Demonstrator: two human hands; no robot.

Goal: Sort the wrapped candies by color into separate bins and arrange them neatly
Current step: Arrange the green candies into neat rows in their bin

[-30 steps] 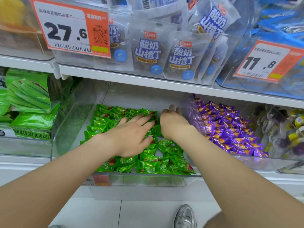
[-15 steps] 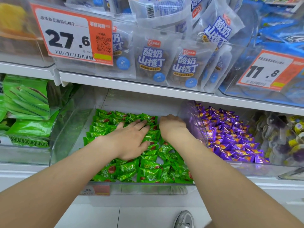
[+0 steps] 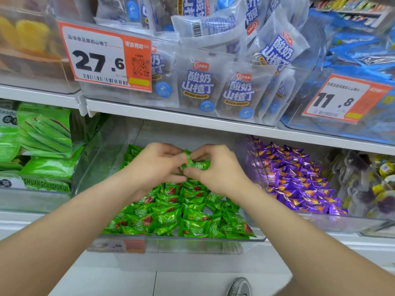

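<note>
Both hands have lifted off the pile and met over the far half of the bin, pinching candies.

Curled fingers of the left hand (image 3: 154, 165) and right hand (image 3: 215, 169) touch around a small bunch of green wrapped candies (image 3: 193, 164), held just above the green pile (image 3: 181, 212) in the clear middle bin (image 3: 192, 239); purple candies (image 3: 299, 180) lie apart in the bin to the right; the step looks like tidying the greens; next, I judge, the bunch needs setting down flat in line.

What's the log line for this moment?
step: tidying | left hand: holds green candies | right hand: holds them too | place: above clear bin | purple candies: apart, rightward
</note>
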